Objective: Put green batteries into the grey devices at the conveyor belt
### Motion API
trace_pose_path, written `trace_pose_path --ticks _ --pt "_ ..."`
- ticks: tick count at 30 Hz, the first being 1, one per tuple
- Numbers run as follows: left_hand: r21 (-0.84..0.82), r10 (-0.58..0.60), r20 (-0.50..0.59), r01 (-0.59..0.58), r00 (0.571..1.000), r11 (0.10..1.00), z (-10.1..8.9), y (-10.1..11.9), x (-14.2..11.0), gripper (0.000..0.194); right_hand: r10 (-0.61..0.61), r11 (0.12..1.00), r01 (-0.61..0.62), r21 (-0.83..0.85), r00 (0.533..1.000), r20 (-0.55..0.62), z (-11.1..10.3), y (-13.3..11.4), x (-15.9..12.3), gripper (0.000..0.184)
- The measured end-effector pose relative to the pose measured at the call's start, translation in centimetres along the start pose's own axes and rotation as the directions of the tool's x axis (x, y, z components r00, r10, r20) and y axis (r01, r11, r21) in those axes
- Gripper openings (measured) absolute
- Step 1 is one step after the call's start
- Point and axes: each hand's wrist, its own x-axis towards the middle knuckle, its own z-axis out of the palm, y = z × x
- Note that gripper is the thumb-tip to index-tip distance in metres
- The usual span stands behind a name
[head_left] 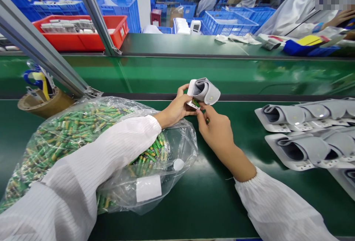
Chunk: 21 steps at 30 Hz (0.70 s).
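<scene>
- One long green tabletop [216,196] carries everything near the person, clock hours read over the whole view with 12 pointing away.
- A big clear plastic bag [184,143] sprawls at 8 o'clock, full of green-and-gold batteries [74,126]. It lies just beside the work under the left sleeve [119,148], probably so batteries stay within easy reach.
- Rows of grey cuffs [313,115] stand at 3 to 4 o'clock, packed side by side with their rolled openings towards 9, likely to save room.
- A brown pot [52,108] with scissors [31,77] and other tools sits at 9 o'clock, seemingly parked out of the way.
- The right hand [219,128] is nearly closed, thumb and fingertips pinched at the slot.
- The left hand [174,109] is curled firmly round a case, thumb on the near side, apparently steadying it.
- That held cuff [208,91] is up off the tabletop, near the centre towards 2 o'clock; its roll bulges towards 3, its slot end points about 6, and its white case runs roughly 12 to 6.
- One battery [195,103] shows in the slot, long axis about 10 to 4; a second battery [208,121] seems tucked within the right fingers.
</scene>
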Motion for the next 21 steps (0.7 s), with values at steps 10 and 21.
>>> trace_pose_path --ticks 10,21 --pt "-0.049 0.016 0.037 -0.014 0.999 0.999 -0.4 0.0 0.0 0.067 0.354 0.579 -0.359 0.732 0.919 0.17 0.6 -0.3 0.8 0.048" --pt "0.375 0.367 0.084 -0.37 0.927 0.85 0.2 0.0 -1.2 0.062 0.399 -0.14 -0.578 0.804 0.71 0.58 0.0 -2.1 1.6 0.032"
